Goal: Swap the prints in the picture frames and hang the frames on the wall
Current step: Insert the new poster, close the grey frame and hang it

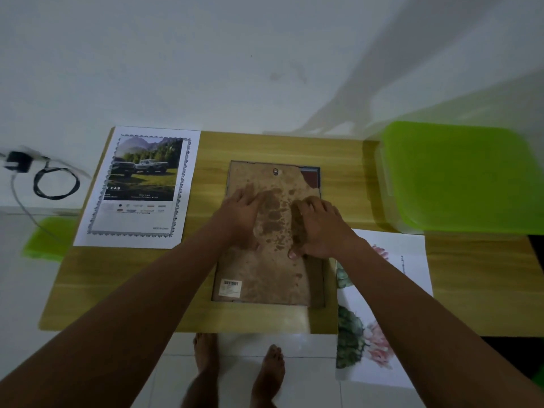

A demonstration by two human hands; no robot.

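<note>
While the face-down dark-rimmed picture frame [269,234] lies mid-table, I press my left hand [241,212] and right hand [319,226] flat, gripping nothing, seemingly seating its stained brown backing board [273,272].

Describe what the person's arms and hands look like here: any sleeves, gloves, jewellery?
Both forearms are bare, with no sleeves in view. The left hand and right hand wear no gloves, and no rings, watch or bracelets show. A thumbnail shows on the right hand.
</note>
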